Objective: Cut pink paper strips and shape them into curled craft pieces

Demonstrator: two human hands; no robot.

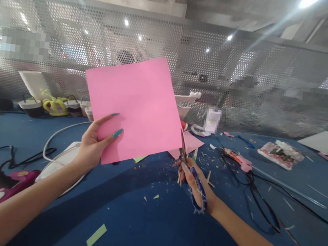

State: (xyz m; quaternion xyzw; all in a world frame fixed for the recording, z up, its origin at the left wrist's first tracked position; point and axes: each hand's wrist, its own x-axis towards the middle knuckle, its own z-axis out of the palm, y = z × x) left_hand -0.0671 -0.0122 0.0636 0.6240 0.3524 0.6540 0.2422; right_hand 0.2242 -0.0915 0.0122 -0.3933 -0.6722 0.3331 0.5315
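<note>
A square sheet of pink paper point(138, 99) is held up above the blue table, tilted a little. My left hand point(95, 140) pinches its lower left part, thumb in front with a teal nail. In my right hand point(194, 179) is a pair of scissors point(199, 190) with blue handles, my fingers in the loops. The blades point up and meet the paper's right edge near its lower right corner. A thin strip appears to part from the sheet along that edge. Another pink paper piece point(194, 144) lies on the table behind the scissors.
A glue gun point(242, 161) with a black cable lies at right, near a clear glue stick point(291, 188). A magenta case point(7, 187) and a white object with a cable point(62, 158) lie at left. Green paper scraps point(96, 235) and clippings dot the blue table point(137, 232). A perforated metal screen point(81, 35) stands behind.
</note>
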